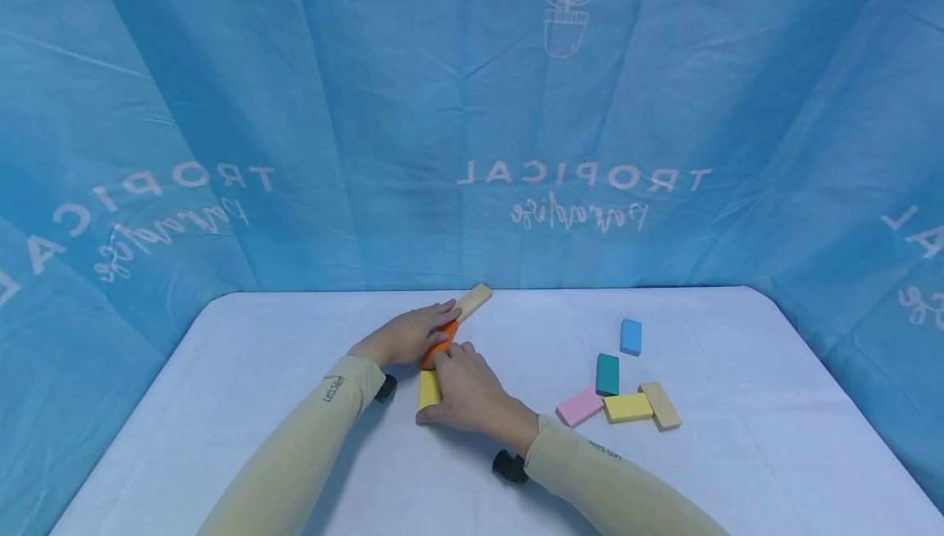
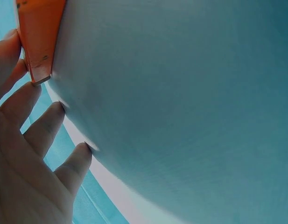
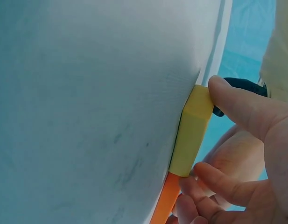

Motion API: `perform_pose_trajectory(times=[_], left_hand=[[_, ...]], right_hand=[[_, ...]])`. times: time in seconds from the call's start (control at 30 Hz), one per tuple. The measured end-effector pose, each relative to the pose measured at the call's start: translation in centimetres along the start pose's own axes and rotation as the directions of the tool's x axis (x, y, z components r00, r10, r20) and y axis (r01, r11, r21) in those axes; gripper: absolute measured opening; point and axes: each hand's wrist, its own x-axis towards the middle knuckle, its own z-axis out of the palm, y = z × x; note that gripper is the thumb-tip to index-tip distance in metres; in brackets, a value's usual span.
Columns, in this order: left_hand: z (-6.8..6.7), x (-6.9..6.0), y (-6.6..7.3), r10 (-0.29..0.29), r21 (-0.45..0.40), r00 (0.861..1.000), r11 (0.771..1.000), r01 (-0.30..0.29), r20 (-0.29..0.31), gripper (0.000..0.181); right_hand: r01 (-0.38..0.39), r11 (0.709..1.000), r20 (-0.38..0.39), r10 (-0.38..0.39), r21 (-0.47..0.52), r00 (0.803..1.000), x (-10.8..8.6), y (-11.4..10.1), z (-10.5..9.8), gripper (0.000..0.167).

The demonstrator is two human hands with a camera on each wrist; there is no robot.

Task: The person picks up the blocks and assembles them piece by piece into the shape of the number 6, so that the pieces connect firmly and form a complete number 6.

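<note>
Three blocks lie end to end in a slightly bent line: plain wood (image 1: pixel 475 302) at the far end, orange (image 1: pixel 446 341) in the middle, yellow (image 1: pixel 428 389) nearest me. My left hand (image 1: pixel 408 336) holds the orange block (image 2: pixel 40 37) at its far part, fingers against its side and end; the other fingertips touch the white table. With thumb and fingers at opposite ends, my right hand (image 1: pixel 472 390) pinches the yellow block (image 3: pixel 190 135). In the right wrist view the yellow block meets the orange block (image 3: pixel 166 200). Both hands partly cover the orange block in the head view.
To the right on the white table (image 1: pixel 295 339) lie loose blocks: blue (image 1: pixel 630 337), green (image 1: pixel 608 374), pink (image 1: pixel 579 406), yellow (image 1: pixel 628 407) and plain wood (image 1: pixel 660 406). A blue printed curtain (image 1: pixel 398 110) hangs behind the table and at its sides.
</note>
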Motion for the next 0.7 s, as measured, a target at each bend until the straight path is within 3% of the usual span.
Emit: perform_pose_trajectory(times=[0.7], left_hand=[[-0.01,-0.1,0.0,0.018,-0.026,1.0,1.0,-0.019,-0.007,0.055]], right_hand=[[0.032,0.999,-0.022,-0.033,-0.019,0.999,0.18,-0.13,-0.02,0.061]])
